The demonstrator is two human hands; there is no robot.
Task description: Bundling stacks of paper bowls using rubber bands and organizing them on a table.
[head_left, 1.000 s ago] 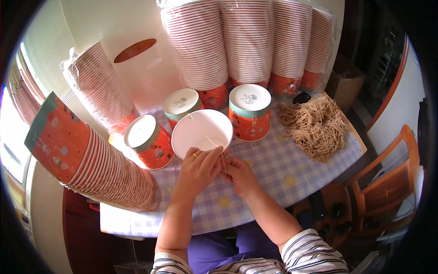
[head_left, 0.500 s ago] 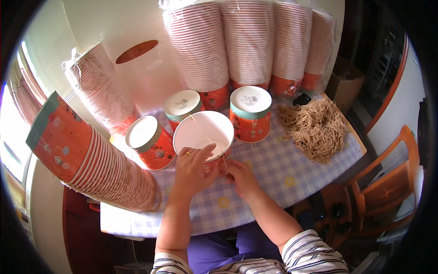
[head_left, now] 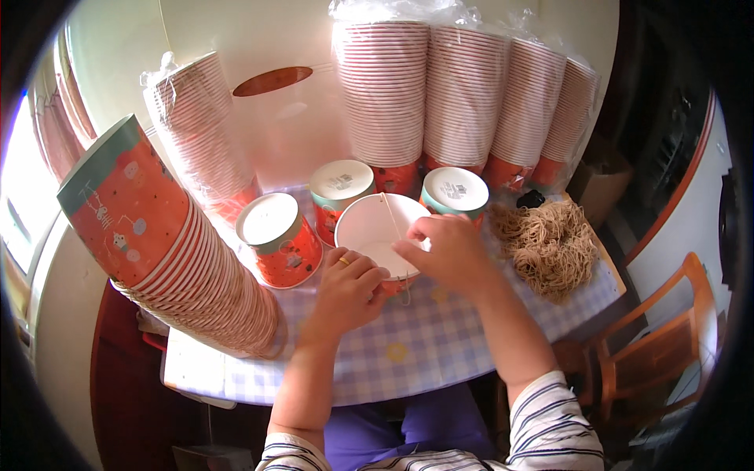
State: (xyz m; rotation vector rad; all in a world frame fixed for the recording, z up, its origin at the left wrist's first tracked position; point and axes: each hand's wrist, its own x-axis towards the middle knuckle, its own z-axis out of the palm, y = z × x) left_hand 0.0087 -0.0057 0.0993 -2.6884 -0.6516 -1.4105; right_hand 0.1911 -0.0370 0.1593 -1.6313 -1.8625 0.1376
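An upright paper bucket (head_left: 369, 224), white inside and red outside, stands before me with its mouth up. A thin tan cord (head_left: 390, 210) runs from its far rim down across the inside, and a loose end hangs outside the near rim. My left hand (head_left: 347, 292) is closed against the bucket's near left side, fingers curled; its fingertips are partly hidden. Over the right rim reaches my right hand (head_left: 452, 253), thumb and forefinger apart beside the cord inside the mouth.
Upside-down red buckets (head_left: 279, 243) stand behind and left. A tall leaning stack of corded buckets (head_left: 196, 259) is at the left. Bagged stacks (head_left: 385, 94) line the back. A tangled heap of cord (head_left: 550, 247) lies right on the checked tablecloth (head_left: 330, 377). A wooden chair (head_left: 648, 353) stands right.
My right hand has left the cord end at the bucket's near outside and moved up and right over the rim. My left hand has shifted onto the bucket's side. The whole view has shifted.
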